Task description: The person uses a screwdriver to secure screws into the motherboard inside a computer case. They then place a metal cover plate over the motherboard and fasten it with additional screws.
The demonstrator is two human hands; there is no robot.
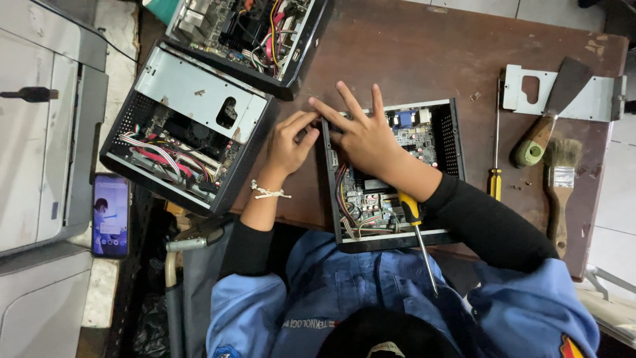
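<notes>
A small black open computer case (445,136) with a green circuit board inside lies on the brown table in front of me. My right hand (363,136) rests flat on its top left corner, fingers spread. My left hand (288,144), with a white bracelet at the wrist, has its fingers pinched against the case's left edge, just beside my right fingertips. What they pinch is too small to tell. A screwdriver with a yellow and black handle (411,211) lies across the case's near edge, its shaft pointing toward my body.
Two more open computer cases lie at the left (189,129) and top (252,33). To the right are a thin screwdriver (495,159), a green-handled scraper (544,126), a paint brush (560,189) and a metal bracket (599,99). A phone (110,215) and grey printer (40,132) are far left.
</notes>
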